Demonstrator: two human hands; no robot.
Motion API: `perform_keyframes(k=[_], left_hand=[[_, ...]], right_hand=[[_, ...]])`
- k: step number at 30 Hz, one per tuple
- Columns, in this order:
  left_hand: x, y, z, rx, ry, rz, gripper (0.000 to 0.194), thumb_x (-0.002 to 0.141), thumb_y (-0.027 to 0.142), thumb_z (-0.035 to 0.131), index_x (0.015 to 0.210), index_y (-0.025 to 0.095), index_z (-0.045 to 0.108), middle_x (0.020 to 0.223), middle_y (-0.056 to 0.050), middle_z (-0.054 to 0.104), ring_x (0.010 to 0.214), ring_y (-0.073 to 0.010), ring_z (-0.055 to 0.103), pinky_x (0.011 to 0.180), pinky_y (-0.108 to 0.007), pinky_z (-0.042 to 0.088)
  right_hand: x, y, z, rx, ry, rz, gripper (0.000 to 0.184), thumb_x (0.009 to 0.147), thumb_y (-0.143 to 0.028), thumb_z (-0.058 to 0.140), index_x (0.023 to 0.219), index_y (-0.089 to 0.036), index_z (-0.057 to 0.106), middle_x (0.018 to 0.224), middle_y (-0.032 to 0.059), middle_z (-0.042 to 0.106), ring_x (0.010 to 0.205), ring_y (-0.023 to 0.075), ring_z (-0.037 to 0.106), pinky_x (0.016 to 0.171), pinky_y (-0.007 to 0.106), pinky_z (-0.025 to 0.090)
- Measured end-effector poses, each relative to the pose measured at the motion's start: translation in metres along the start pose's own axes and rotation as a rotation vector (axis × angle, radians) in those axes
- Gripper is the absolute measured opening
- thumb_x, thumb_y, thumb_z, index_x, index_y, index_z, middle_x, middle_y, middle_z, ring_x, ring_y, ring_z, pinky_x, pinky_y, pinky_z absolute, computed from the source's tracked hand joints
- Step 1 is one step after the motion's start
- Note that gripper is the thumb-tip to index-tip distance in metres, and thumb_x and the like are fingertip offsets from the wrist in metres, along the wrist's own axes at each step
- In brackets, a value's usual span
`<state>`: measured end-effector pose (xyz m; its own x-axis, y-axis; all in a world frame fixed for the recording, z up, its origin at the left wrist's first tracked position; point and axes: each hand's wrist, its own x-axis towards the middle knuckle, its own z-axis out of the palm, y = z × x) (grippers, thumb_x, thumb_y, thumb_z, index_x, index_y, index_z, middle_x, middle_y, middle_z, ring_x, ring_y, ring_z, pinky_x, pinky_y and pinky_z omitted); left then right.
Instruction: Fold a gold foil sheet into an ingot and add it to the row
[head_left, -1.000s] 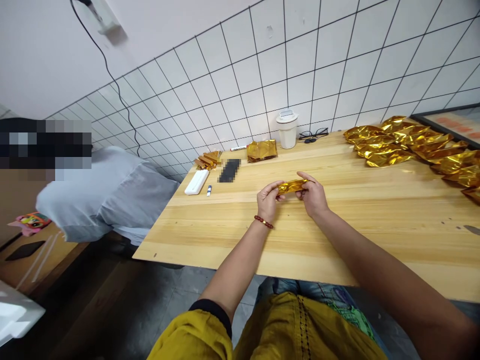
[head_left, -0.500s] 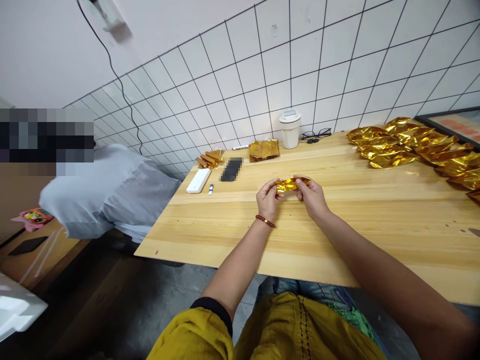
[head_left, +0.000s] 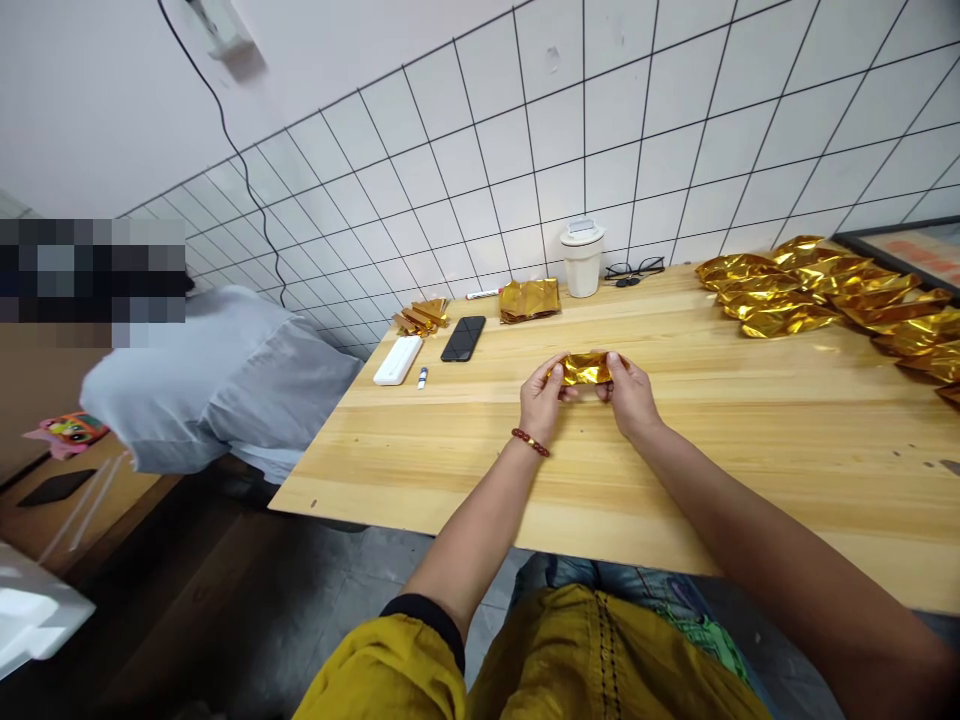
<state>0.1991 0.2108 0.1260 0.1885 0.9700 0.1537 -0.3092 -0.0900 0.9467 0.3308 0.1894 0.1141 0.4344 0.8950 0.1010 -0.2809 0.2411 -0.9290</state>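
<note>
Between my two hands is a small piece of shiny gold foil paper (head_left: 586, 369), folded into a narrow strip. My left hand (head_left: 541, 392) pinches its left end, thumb on top. At the other end my right hand (head_left: 631, 392) grips the foil the same way. Both hands are just over the wooden table (head_left: 637, 510), and the fingers under the foil are partly hidden. Folded gold foil pieces (head_left: 780, 290) lie in overlapping rows at the right. A flat stack of gold foil sheets (head_left: 529, 299) rests by the wall.
Left of my hands lie a black phone (head_left: 463, 339), a white power bank (head_left: 398, 360), a small blue-and-white tube (head_left: 422, 378) and gold strips (head_left: 421, 317). A white cup (head_left: 582, 260) and eyeglasses (head_left: 634, 270) stand near the wall. Another person (head_left: 210, 380) in grey sits at the left.
The foil has turned so more of its face shows, and my right thumb has shifted outward to its right end. Both hands have moved slightly right.
</note>
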Motion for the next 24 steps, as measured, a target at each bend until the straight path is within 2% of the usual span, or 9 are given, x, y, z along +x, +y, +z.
perform_keyframes(k=[5,8,12,16,21,24], left_hand=[[0.001,-0.001,0.001,0.008,0.072,-0.049,0.051,0.076,0.049,0.076,0.114,0.016,0.071,0.089,-0.006,0.073,0.052,-0.0075,0.06,0.05,-0.02,0.044],[0.0,-0.002,0.003,0.041,0.063,-0.066,0.049,0.076,0.045,0.077,0.113,0.015,0.072,0.084,-0.005,0.072,0.049,-0.0082,0.06,0.048,-0.021,0.043],[0.0,0.0,0.003,0.058,0.04,-0.036,0.042,0.075,0.042,0.078,0.108,0.017,0.074,0.094,-0.007,0.074,0.053,-0.009,0.06,0.053,-0.023,0.047],[0.0,0.001,0.0,0.063,0.092,0.066,0.039,0.075,0.047,0.076,0.103,0.02,0.076,0.11,-0.009,0.073,0.063,-0.0118,0.062,0.056,-0.026,0.051],[0.002,-0.002,-0.002,0.049,0.129,0.097,0.048,0.074,0.051,0.075,0.109,0.019,0.073,0.11,-0.01,0.073,0.07,-0.0141,0.063,0.058,-0.027,0.051],[0.003,-0.005,-0.001,0.061,0.131,0.132,0.062,0.064,0.04,0.085,0.12,0.02,0.067,0.11,-0.009,0.071,0.082,-0.0167,0.066,0.071,-0.029,0.055]], right_hand=[[-0.002,-0.003,0.001,-0.004,0.034,-0.013,0.063,0.071,-0.074,0.064,0.095,-0.016,0.07,0.074,0.0016,0.065,0.044,0.0057,0.039,0.042,0.022,0.029],[-0.003,-0.006,0.001,0.012,0.062,-0.013,0.066,0.071,-0.075,0.064,0.098,-0.016,0.07,0.07,0.0007,0.062,0.044,0.0061,0.04,0.041,0.022,0.029],[-0.003,-0.007,0.001,0.007,0.034,0.032,0.066,0.07,-0.074,0.065,0.098,-0.015,0.07,0.067,0.0001,0.061,0.043,0.0061,0.04,0.041,0.022,0.028],[-0.002,-0.003,0.002,-0.035,-0.025,0.025,0.062,0.067,-0.068,0.071,0.1,-0.015,0.07,0.073,0.0004,0.063,0.043,0.0054,0.039,0.042,0.023,0.029],[-0.002,0.003,0.001,-0.085,-0.041,-0.007,0.056,0.071,-0.062,0.069,0.102,-0.016,0.07,0.079,0.0015,0.065,0.045,0.0057,0.039,0.044,0.025,0.031],[-0.003,0.003,0.001,-0.104,-0.092,-0.016,0.055,0.072,-0.058,0.071,0.107,-0.016,0.07,0.07,-0.0014,0.061,0.046,0.0072,0.04,0.046,0.025,0.033]])
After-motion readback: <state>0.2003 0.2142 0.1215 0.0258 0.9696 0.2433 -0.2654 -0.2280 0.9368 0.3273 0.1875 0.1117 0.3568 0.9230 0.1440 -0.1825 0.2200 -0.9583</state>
